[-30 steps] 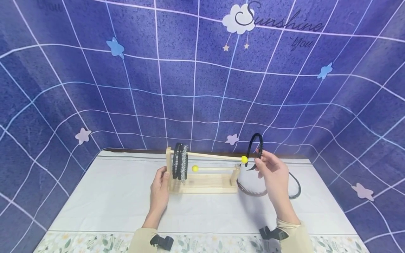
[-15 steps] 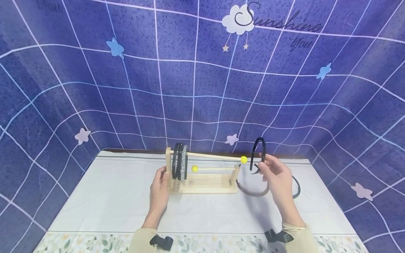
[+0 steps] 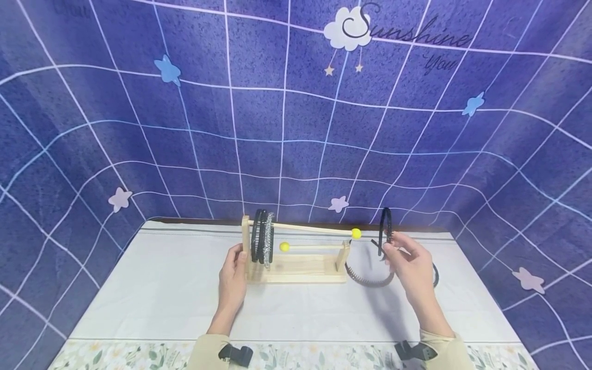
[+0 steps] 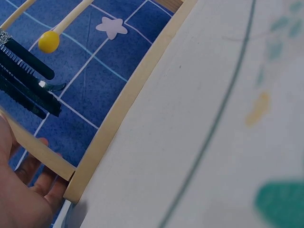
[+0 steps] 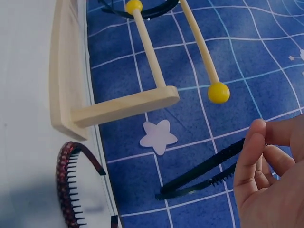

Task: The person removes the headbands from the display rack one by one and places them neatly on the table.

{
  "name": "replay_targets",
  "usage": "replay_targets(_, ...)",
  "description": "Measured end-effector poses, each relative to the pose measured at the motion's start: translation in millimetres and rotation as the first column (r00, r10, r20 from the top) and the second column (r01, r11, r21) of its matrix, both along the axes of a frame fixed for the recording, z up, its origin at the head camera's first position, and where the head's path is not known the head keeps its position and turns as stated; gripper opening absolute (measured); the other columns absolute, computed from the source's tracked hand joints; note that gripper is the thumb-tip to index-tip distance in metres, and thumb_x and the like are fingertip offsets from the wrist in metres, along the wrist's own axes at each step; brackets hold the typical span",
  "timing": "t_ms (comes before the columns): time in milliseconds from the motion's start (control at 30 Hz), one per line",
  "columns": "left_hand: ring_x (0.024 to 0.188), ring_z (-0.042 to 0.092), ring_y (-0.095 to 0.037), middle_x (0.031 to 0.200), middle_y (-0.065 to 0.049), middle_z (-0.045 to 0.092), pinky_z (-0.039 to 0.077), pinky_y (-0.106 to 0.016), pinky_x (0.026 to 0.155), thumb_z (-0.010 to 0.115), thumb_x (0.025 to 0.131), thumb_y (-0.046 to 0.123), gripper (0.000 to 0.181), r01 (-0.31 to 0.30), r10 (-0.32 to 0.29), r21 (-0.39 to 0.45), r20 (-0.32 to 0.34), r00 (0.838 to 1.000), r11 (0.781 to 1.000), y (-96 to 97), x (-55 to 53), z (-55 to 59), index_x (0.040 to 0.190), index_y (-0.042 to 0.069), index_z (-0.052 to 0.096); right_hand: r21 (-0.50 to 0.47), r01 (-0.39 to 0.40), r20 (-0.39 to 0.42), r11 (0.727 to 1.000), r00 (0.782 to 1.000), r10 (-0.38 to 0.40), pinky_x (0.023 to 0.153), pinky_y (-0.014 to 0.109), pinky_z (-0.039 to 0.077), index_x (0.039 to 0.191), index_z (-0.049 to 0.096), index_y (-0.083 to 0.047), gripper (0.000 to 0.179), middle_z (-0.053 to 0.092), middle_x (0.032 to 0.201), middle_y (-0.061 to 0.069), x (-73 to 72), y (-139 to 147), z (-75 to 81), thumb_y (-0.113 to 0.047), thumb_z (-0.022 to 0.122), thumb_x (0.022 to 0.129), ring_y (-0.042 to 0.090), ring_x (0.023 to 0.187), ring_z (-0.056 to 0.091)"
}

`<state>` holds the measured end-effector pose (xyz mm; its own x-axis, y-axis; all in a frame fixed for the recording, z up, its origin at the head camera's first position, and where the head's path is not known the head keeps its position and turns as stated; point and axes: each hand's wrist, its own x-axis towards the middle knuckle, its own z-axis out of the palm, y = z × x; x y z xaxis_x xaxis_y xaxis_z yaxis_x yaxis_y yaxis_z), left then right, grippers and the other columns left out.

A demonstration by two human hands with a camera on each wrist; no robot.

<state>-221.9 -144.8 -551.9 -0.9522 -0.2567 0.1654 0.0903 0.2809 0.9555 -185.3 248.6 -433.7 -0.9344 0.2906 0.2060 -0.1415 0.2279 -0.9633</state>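
A wooden stand carries two rods tipped with yellow balls. My left hand grips its left upright, the thumb on the near side; the left wrist view shows the fingers behind the wood. Several headbands, black and one silvery, hang on the upper rod close to that upright. To the right of the rod's yellow ball, my right hand pinches a black headband between thumb and fingers, raised above the table and apart from the rod. The right wrist view shows comb teeth on it.
A dark reddish toothed headband lies on the white cloth beside the stand's right end. Another dark headband lies partly hidden behind my right hand. A blue patterned curtain rises behind the table.
My right hand has drawn the black headband rightward and slightly down, away from the rod's yellow ball, and turned it more edge-on. My left hand stays on the upright.
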Motion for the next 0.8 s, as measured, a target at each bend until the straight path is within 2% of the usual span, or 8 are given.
replay_targets(167, 0.142, 0.061, -0.046, 0.151, -0.022, 0.065, 0.049, -0.067, 0.117, 0.043, 0.121, 0.044, 0.051, 0.004, -0.004, 0.004, 0.002, 1.000, 1.000, 0.5, 0.2, 0.8, 0.157, 0.009, 0.055, -0.004, 0.006, 0.035, 1.000, 0.999, -0.006, 0.063, 0.022, 0.062, 0.144, 0.069, 0.002, 0.039, 0.071, 0.102, -0.010, 3.3, 8, -3.8, -0.007, 0.076, 0.106, 0.005, 0.072, 0.072)
replay_targets(433, 0.144, 0.059, -0.047, 0.153, -0.023, 0.064, 0.048, -0.067, 0.118, 0.042, 0.121, 0.044, 0.053, 0.019, -0.019, -0.001, -0.003, 1.000, 1.000, 2.0, 2.0, 4.8, 0.158, 0.009, 0.054, -0.028, 0.035, 0.000, 0.999, 0.999, -0.035, 0.058, 0.022, 0.061, 0.140, 0.069, 0.007, 0.037, 0.073, 0.096, -0.007, 5.0, 22, -12.0, 0.002, 0.076, 0.104, 0.010, 0.070, 0.074)
replay_targets(800, 0.146, 0.057, -0.046, 0.156, -0.024, 0.061, 0.047, -0.065, 0.120, 0.040, 0.120, 0.047, 0.057, 0.018, -0.018, -0.005, 0.007, 1.000, 1.000, 0.6, 1.9, 3.4, 0.159, 0.007, 0.052, -0.053, 0.096, -0.025, 0.994, 0.995, -0.098, 0.055, 0.020, 0.059, 0.134, 0.071, 0.009, 0.034, 0.077, 0.090, -0.009, 6.4, 39, -21.9, 0.007, 0.078, 0.100, 0.008, 0.071, 0.076)
